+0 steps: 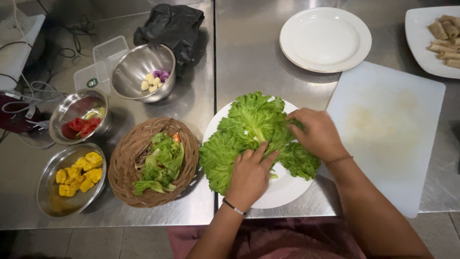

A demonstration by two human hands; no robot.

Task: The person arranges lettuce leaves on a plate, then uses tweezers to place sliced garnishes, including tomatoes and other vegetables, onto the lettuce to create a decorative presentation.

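Note:
A white round plate (pixel 282 189) at the table's front holds several green lettuce leaves (pixel 249 127) spread over it. My left hand (pixel 249 175) lies flat on the leaves at the plate's middle, fingers pressing down near the stems. My right hand (pixel 316 134) rests on the right-hand leaves, its fingers curled around a leaf edge. Both wrists wear thin bracelets.
A wicker basket (pixel 125 165) with more lettuce sits left of the plate. Steel bowls hold yellow pieces (pixel 79 175), red pieces (pixel 84 125) and garlic cloves (pixel 152 81). A white cutting board (pixel 388 124), an empty white plate (pixel 325 38), a plate of rolls (pixel 443 38) and a black bag (pixel 172 24) lie around.

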